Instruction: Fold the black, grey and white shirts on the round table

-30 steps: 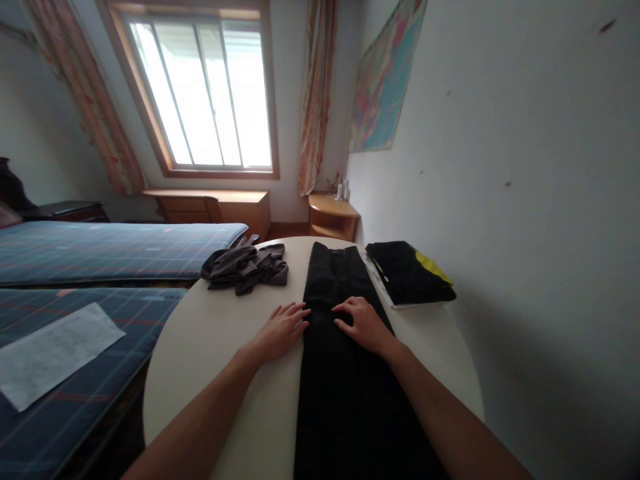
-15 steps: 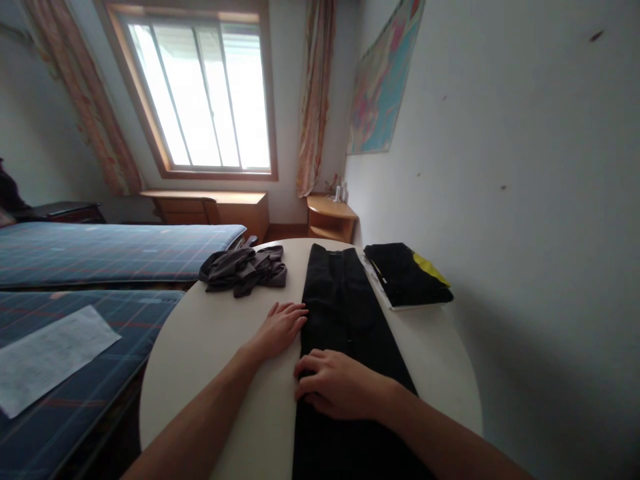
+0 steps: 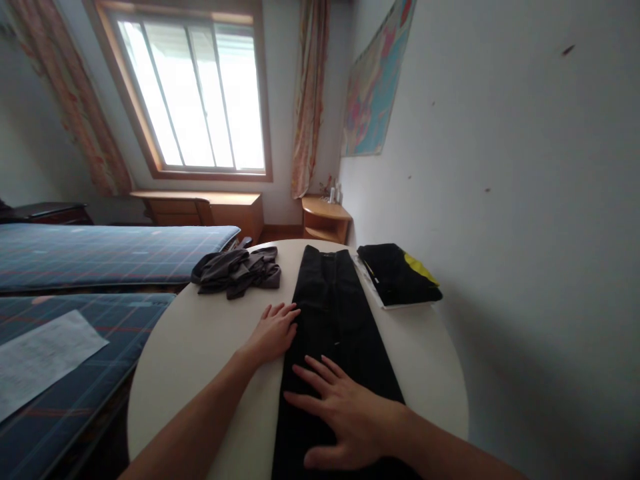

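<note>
A pair of black trousers [image 3: 333, 300] lies lengthwise over the table, its waistband at the far end and its near end running out of view. My left hand [image 3: 274, 331] rests at the left edge of the trousers, fingers stretched out and fingertips on the cloth. Spread wide, my right hand [image 3: 345, 413] is over the nearer part of the trousers, palm down. Neither hand grips anything. Whether the right palm presses on the cloth, I cannot tell.
On the round white table [image 3: 200, 373], a crumpled dark grey garment [image 3: 237, 270] lies at the far left. Folded black and yellow clothing [image 3: 400, 273] sits at the far right, near the wall [image 3: 525, 267]. Left of the table are plaid mattresses [image 3: 120, 257], one bearing a paper sheet [image 3: 50, 360].
My right hand has uncurled its fingers and spread them over the trousers, moving slightly nearer to me. The left hand stays at the trousers' left edge. The whole view has shifted a little.
</note>
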### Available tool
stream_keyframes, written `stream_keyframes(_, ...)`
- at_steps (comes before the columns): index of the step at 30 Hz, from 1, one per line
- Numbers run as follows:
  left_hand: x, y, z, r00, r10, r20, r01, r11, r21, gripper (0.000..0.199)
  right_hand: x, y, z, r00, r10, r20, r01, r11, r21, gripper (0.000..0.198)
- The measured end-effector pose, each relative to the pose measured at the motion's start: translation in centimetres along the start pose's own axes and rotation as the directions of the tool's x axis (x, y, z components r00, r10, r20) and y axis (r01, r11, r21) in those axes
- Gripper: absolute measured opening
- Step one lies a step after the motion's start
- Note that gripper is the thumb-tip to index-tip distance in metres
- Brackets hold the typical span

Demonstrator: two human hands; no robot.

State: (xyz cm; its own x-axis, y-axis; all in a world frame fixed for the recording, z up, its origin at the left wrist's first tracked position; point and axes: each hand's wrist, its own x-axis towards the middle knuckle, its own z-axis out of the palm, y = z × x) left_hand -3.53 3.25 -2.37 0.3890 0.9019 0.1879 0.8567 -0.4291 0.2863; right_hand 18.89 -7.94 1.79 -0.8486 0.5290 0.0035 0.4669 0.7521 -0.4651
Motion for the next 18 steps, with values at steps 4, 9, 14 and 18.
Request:
stream_keyframes(4, 0.0, 0.7, 0.0, 0.994, 0.014, -0.105, -0.016, 1.0, -0.018, 0.041, -0.1, -0.8, -0.3, 0.994, -0.072, 0.082, 0.067, 0.996, 0.058, 0.079)
stream_keyframes(9, -0.5, 0.8, 0.7, 0.994, 0.086, 0.063, -0.086, 0.996, -0.008, 0.054, 1.8, 0.1, -2.7, 0.998, -0.05, 0.044, 0.04, 0.979, 0.2, 0.034)
stream_keyframes(14, -0.7, 1.3, 0.7, 0.989, 0.07, 0.133, -0.074, 0.997, 0.027, 0.057, 4.5, 5.6, -4.3, 0.811, 0.423, -0.404, -0.443, 0.895, 0.048, 0.023)
stream_keyframes(18, -0.6, 1.6, 0.7, 0.988, 0.065, 0.141, -0.072, 0.996, 0.045, 0.06, 7.1, 9.9, -4.9, 0.629, 0.575, -0.523, -0.682, 0.731, -0.017, 0.029)
